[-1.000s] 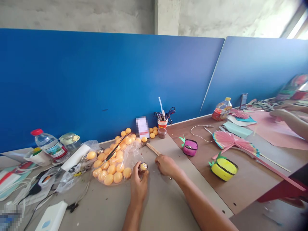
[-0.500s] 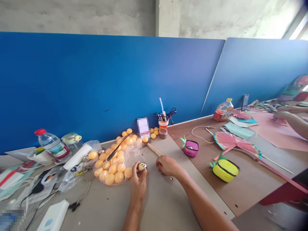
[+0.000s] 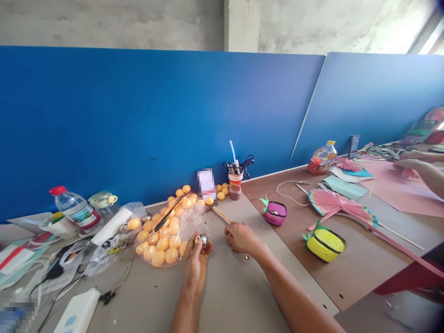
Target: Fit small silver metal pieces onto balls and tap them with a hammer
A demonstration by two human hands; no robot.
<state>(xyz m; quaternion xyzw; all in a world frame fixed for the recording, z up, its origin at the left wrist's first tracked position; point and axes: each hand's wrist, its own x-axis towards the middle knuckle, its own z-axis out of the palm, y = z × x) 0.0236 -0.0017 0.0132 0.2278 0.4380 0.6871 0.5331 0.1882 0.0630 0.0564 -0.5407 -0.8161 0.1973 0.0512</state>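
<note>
My left hand [image 3: 196, 259] is closed round a shiny silver ball [image 3: 201, 238], with the thumb across its near side. This ball is just right of the clear bag of orange balls [image 3: 166, 238]. My right hand [image 3: 242, 237] is closed above the grey tabletop, its fingers curled at the near end of a wooden-handled tool [image 3: 220, 214]. The tool's dark head points away, towards the loose orange balls, and its kind is not clear. A tiny round metal piece [image 3: 247, 257] lies just below the right hand.
A purple pouch [image 3: 276, 213] and a yellow pouch [image 3: 325, 243] stand to the right, near a pink paper fan [image 3: 342, 208]. Behind are a cup of pens [image 3: 235, 178] and a small brown jar [image 3: 235, 192]. Bottles, cables and a power strip [image 3: 78, 310] crowd the left. Another person's hands work at far right.
My left hand has turned and shifted slightly left, fingers opening out more beneath the ball, whose plain silver side now shows. My right hand has hardly moved.
</note>
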